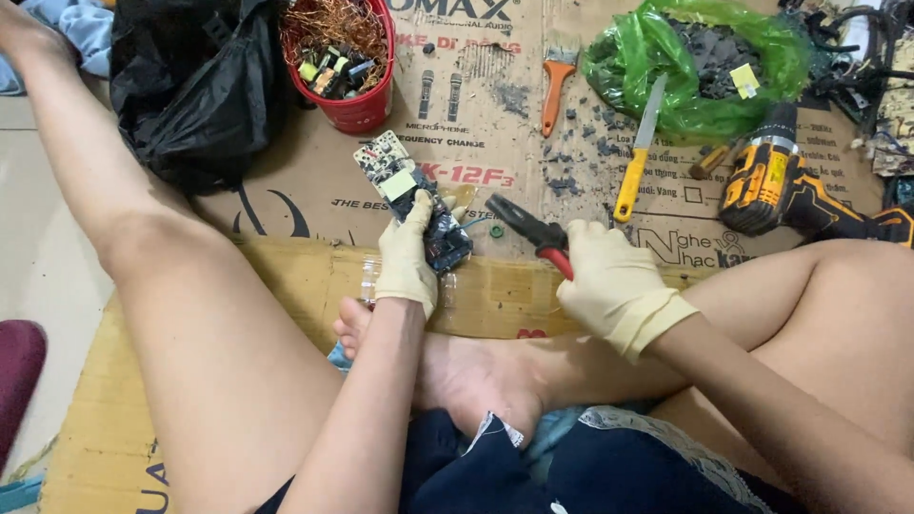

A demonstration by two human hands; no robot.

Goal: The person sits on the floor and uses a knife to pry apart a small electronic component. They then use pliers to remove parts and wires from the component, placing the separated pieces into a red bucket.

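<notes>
The left hand [407,255], in a pale rubber glove, has its fingers wrapped around the lower end of a circuit board [411,195] and holds it upright just above the flattened cardboard [314,190] on the floor; the board's white upper end tilts toward 11 o'clock. The right hand [614,281], gloved the same way, is clenched around the red handles of a pair of pliers [529,231], whose dark nose points toward 10 o'clock at the board but stays a short gap away from it.

Nothing lies between the pliers and the board. Beyond the hands, at 12 o'clock, lie an orange-handled paintbrush [555,81] and a scatter of dark crumbs [571,152]. A yellow-handled knife [636,152] lies at 1 o'clock, its blade reaching into a green plastic bag [695,67]. A yellow and black cordless drill [790,186] lies at 2 o'clock, close to the person's right knee. A black plastic bag [190,86] slumps at 10 o'clock.

The red bucket [357,109] at 11 o'clock holds tangled copper wire and small coloured electronic parts. The green bag lies open and holds a heap of dark grey rubble with a yellow scrap on top. What the black bag holds cannot be seen.
</notes>
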